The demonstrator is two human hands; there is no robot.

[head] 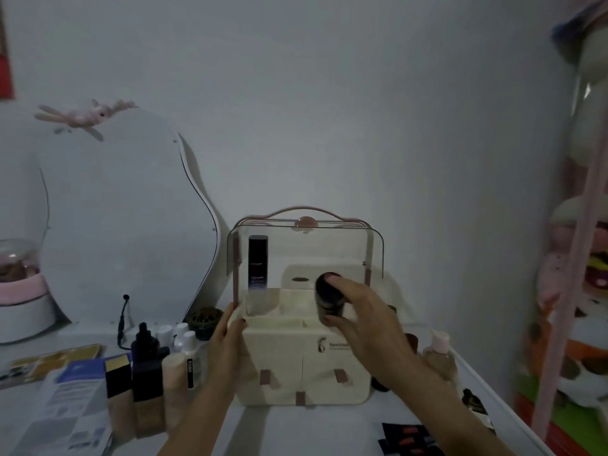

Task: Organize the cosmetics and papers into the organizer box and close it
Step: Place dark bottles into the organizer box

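Note:
A cream organizer box [296, 366] stands mid-table with its clear lid [306, 245] raised. A tall dark bottle [257, 264] stands inside at the back left. My right hand [365, 320] holds a dark round jar [329, 299] over the box's right compartment. My left hand [227, 343] grips the box's left side. Several foundation bottles [148, 373] stand left of the box. Folded papers [70, 399] lie at the front left.
A wavy mirror [125, 218] leans on the wall at the left. A pink-capped bottle [439, 352] stands right of the box and dark sachets [406, 436] lie at the front right. A black cable [122, 320] hangs behind the bottles. The table's right edge meets a shelf of toys [579, 291].

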